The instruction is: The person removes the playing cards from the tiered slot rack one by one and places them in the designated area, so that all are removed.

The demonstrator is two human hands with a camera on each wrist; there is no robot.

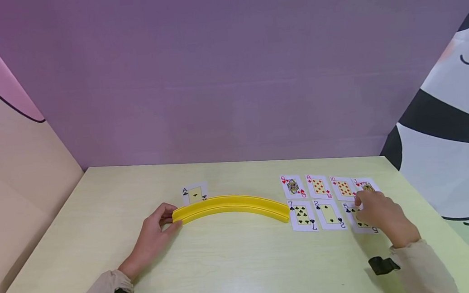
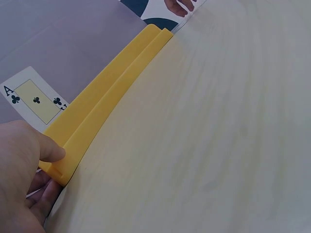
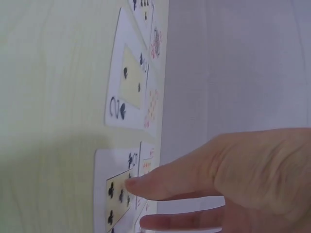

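Note:
My left hand [image 1: 155, 233] grips the left end of a yellow curved track piece [image 1: 230, 203], its thumb on the near side in the left wrist view. The track arches across the table, its right end beside the seven of clubs [image 1: 302, 215]. Just behind its left part lies an ace of clubs [image 1: 194, 193], partly covered. At the right, my right hand [image 1: 382, 213] hovers over the five of clubs [image 3: 114, 194] and near a jack [image 1: 365, 183], hiding parts of both. In the right wrist view its thumb and fingers are apart with nothing between them.
Face-up cards form two rows at the right: a queen of hearts [image 1: 292, 187], an eight of diamonds [image 1: 318, 187] and a ten of diamonds [image 1: 343, 188] behind, a two of spades [image 1: 329, 214] in front. A purple wall [image 1: 230, 83] rises behind the pale wooden table [image 1: 234, 264].

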